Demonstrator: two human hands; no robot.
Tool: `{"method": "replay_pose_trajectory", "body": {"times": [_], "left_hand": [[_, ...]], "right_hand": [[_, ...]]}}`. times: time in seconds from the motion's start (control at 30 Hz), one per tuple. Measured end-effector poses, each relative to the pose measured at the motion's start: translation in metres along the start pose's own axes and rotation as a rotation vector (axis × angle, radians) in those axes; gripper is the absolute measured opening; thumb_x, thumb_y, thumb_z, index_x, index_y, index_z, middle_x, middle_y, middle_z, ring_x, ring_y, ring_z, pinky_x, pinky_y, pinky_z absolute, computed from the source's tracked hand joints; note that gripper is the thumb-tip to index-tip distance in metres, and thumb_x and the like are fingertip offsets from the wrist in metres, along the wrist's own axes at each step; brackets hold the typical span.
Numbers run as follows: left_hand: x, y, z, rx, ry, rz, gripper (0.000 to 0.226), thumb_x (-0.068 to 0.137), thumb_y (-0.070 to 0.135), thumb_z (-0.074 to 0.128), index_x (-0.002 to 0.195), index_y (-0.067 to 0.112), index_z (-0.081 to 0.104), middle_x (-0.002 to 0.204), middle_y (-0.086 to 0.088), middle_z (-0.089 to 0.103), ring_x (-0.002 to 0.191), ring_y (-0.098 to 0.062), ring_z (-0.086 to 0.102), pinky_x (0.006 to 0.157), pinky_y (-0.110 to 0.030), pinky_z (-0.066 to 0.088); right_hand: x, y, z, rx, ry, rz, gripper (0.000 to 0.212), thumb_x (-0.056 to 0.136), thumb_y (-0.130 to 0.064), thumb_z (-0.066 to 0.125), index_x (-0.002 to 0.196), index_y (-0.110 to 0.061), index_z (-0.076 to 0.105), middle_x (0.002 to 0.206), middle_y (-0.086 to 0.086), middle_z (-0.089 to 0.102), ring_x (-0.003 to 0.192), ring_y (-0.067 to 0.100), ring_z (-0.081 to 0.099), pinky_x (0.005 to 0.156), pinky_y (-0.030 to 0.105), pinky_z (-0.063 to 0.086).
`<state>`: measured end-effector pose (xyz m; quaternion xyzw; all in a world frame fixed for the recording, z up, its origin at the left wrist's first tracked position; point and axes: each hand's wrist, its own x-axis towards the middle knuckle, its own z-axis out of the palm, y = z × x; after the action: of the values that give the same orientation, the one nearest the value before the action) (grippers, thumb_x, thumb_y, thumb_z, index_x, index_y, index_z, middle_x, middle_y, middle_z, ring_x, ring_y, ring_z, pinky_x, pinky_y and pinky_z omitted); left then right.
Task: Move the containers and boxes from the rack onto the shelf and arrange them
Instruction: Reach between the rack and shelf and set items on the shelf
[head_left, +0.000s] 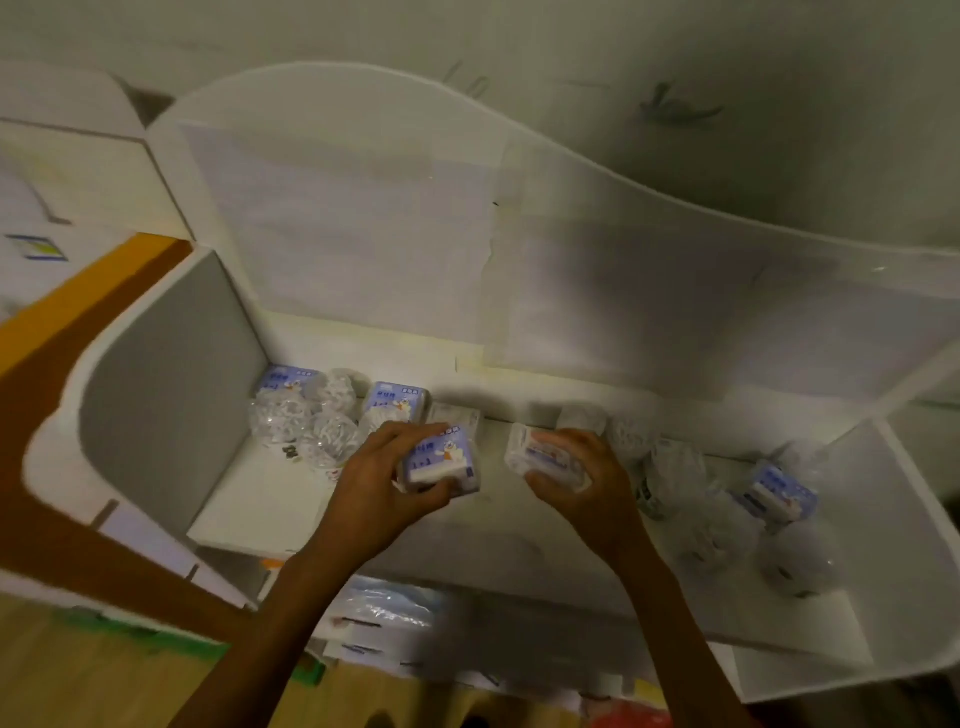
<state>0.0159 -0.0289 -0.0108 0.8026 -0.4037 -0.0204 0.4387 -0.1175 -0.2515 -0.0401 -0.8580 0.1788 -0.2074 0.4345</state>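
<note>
My left hand (387, 467) grips a glossy blue-white box (444, 465), right hand (576, 470) grips a pale plastic-wrapped box (535, 452), both over smooth white shelf (249, 499) w/ round clear containers (311, 423).

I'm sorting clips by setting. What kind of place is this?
Probably a shop or stockroom, though I can't be sure. A white shelf with side panels holds several identical blue-and-white boxes and clear containers, and each hand, left hand and right hand, grips another box.

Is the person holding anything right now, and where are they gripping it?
Yes: the left hand grips a blue-printed box by its left side, and the right hand grips a whitish box across its right end.
</note>
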Motion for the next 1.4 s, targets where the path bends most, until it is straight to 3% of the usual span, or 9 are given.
{"method": "replay_pose_trajectory", "body": {"times": [0.23, 0.33, 0.43, 0.57, 0.77, 0.97, 1.17, 1.27, 1.4], "left_hand": [[-0.044, 0.007, -0.076, 0.01, 0.166, -0.002, 0.056, 0.07, 0.05, 0.068, 0.12, 0.026, 0.059, 0.113, 0.007, 0.057, 0.098, -0.005, 0.057, 0.066, -0.01, 0.046], [-0.072, 0.002, -0.113, 0.081, 0.22, -0.024, 0.057, 0.071, 0.055, 0.064, 0.122, 0.029, 0.057, 0.113, 0.008, 0.055, 0.098, -0.001, 0.055, 0.066, -0.008, 0.044], [-0.105, -0.005, -0.155, 0.145, 0.277, -0.05, 0.057, 0.072, 0.057, 0.062, 0.121, 0.03, 0.057, 0.111, 0.008, 0.056, 0.096, -0.004, 0.057, 0.065, -0.012, 0.047], [-0.161, -0.017, -0.216, 0.199, 0.358, -0.098, 0.057, 0.072, 0.058, 0.063, 0.121, 0.029, 0.057, 0.111, 0.01, 0.056, 0.095, -0.002, 0.057, 0.065, -0.011, 0.047], [-0.248, -0.046, -0.301, 0.228, 0.452, -0.158, 0.053, 0.074, 0.054, 0.063, 0.122, 0.031, 0.056, 0.109, 0.012, 0.054, 0.096, -0.001, 0.054, 0.066, -0.01, 0.046], [-0.316, -0.089, -0.367, 0.249, 0.553, -0.273, 0.05, 0.077, 0.045, 0.069, 0.123, 0.034, 0.055, 0.114, 0.012, 0.053, 0.098, -0.005, 0.056, 0.067, -0.026, 0.053], [-0.34, -0.135, -0.431, 0.271, 0.626, -0.347, 0.055, 0.074, 0.06, 0.062, 0.123, 0.036, 0.055, 0.113, 0.016, 0.052, 0.098, -0.002, 0.055, 0.067, -0.017, 0.05], [-0.34, -0.171, -0.47, 0.274, 0.642, -0.372, 0.056, 0.072, 0.059, 0.064, 0.122, 0.036, 0.056, 0.113, 0.016, 0.052, 0.097, 0.0, 0.055, 0.067, -0.013, 0.049], [-0.327, -0.218, -0.511, 0.302, 0.625, -0.384, 0.055, 0.072, 0.055, 0.067, 0.122, 0.036, 0.056, 0.115, 0.014, 0.053, 0.097, -0.001, 0.055, 0.067, -0.017, 0.051]], "right_hand": [[-0.003, -0.071, 0.037, 0.117, -0.063, -0.115, 0.047, 0.075, -0.028, 0.077, 0.116, -0.028, 0.055, 0.111, -0.011, 0.058, 0.098, 0.0, 0.06, 0.079, 0.011, 0.05], [-0.008, -0.101, 0.065, 0.136, -0.1, -0.154, 0.052, 0.072, -0.03, 0.077, 0.118, -0.02, 0.056, 0.112, -0.008, 0.059, 0.099, 0.005, 0.062, 0.081, 0.01, 0.049], [-0.018, -0.137, 0.097, 0.171, -0.127, -0.2, 0.057, 0.071, -0.029, 0.077, 0.121, -0.009, 0.058, 0.115, -0.004, 0.059, 0.102, 0.009, 0.062, 0.086, 0.018, 0.052], [-0.044, -0.2, 0.149, 0.263, -0.221, -0.24, 0.049, 0.07, -0.038, 0.073, 0.115, -0.035, 0.054, 0.115, -0.015, 0.058, 0.104, 0.001, 0.06, 0.081, 0.01, 0.049], [-0.085, -0.279, 0.235, 0.345, -0.358, -0.293, 0.052, 0.074, -0.042, 0.074, 0.119, -0.022, 0.058, 0.12, -0.006, 0.058, 0.109, 0.006, 0.059, 0.081, 0.021, 0.054], [-0.106, -0.347, 0.323, 0.365, -0.46, -0.413, 0.043, 0.076, -0.032, 0.072, 0.116, -0.022, 0.063, 0.121, -0.001, 0.053, 0.112, 0.007, 0.055, 0.079, 0.014, 0.051], [-0.09, -0.392, 0.414, 0.346, -0.535, -0.454, 0.042, 0.076, -0.039, 0.07, 0.115, -0.03, 0.062, 0.119, -0.01, 0.054, 0.111, 0.01, 0.055, 0.082, 0.022, 0.054], [-0.07, -0.413, 0.468, 0.337, -0.541, -0.457, 0.043, 0.075, -0.042, 0.069, 0.115, -0.029, 0.063, 0.118, -0.011, 0.056, 0.109, 0.008, 0.056, 0.081, 0.016, 0.051], [-0.04, -0.43, 0.522, 0.346, -0.562, -0.416, 0.039, 0.079, -0.026, 0.075, 0.116, -0.025, 0.063, 0.118, -0.007, 0.056, 0.105, 0.002, 0.055, 0.072, 0.009, 0.049]]}}
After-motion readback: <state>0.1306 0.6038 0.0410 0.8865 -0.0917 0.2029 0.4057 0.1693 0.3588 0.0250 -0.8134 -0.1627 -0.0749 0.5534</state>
